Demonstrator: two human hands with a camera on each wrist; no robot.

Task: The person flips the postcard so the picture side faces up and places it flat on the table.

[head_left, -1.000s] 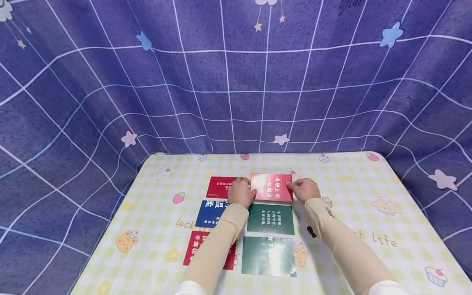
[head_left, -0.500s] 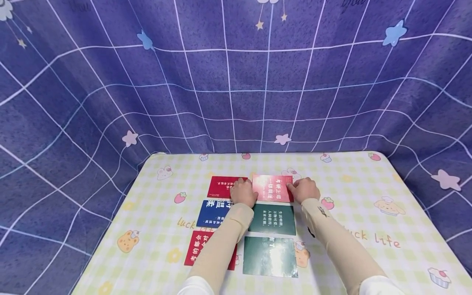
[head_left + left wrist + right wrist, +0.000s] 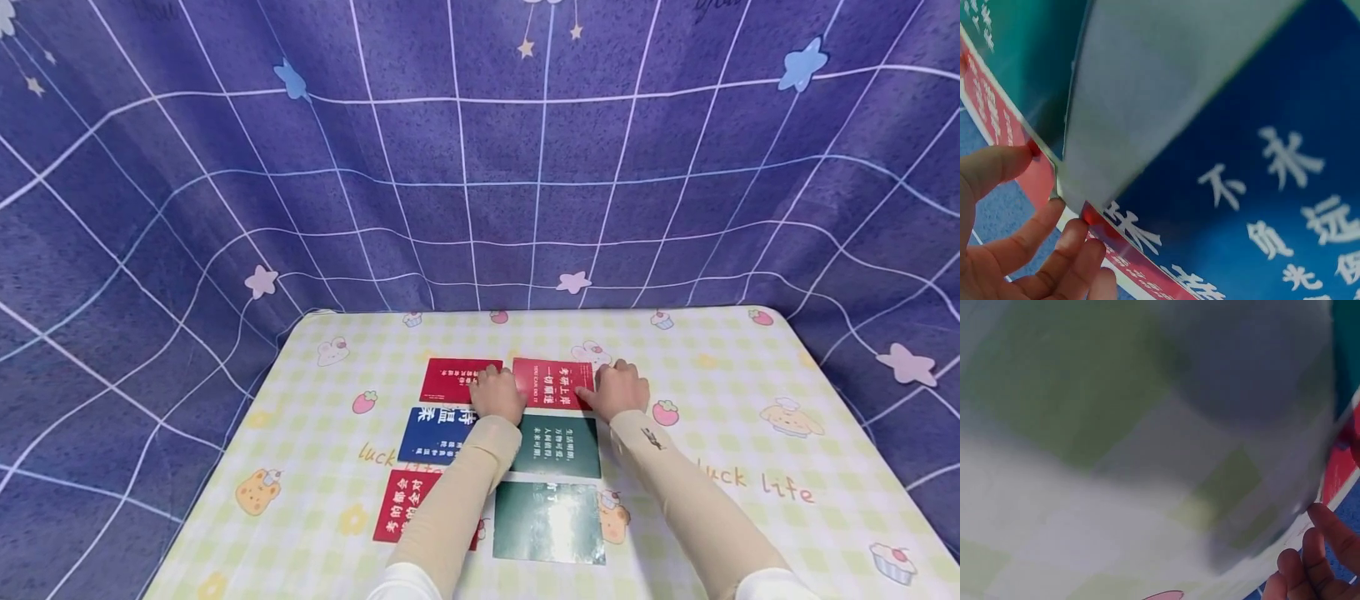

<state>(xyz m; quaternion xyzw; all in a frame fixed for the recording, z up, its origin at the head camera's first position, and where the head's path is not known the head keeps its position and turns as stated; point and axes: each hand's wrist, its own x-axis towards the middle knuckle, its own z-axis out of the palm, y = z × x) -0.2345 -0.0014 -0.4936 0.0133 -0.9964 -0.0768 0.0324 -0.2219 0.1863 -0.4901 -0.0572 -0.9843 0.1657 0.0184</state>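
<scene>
My left hand (image 3: 498,395) is over the gap between two red cards in the far row. Its thumb rests on the left end of the right-hand red card (image 3: 546,383), which lies flat with white lettering. In the left wrist view, the index fingertip (image 3: 1055,205) touches that card's side edge, and other fingertips reach the left-hand red card (image 3: 450,380). My right hand (image 3: 621,390) is at the opposite end of the right-hand card, thumb pressing its top. The right wrist view has its index fingertip (image 3: 1315,511) at the card's edge.
Closer in lie a blue card (image 3: 427,435), a green card (image 3: 558,446), another red card (image 3: 401,504) and a second green card (image 3: 549,523). The left forearm covers parts of the left column. A purple grid curtain (image 3: 495,208) stands behind the checked tablecloth (image 3: 300,467).
The right-hand red card has come down from slightly raised to flat on the cloth. Both hands lowered with it, and the right thumb now reaches farther over the card.
</scene>
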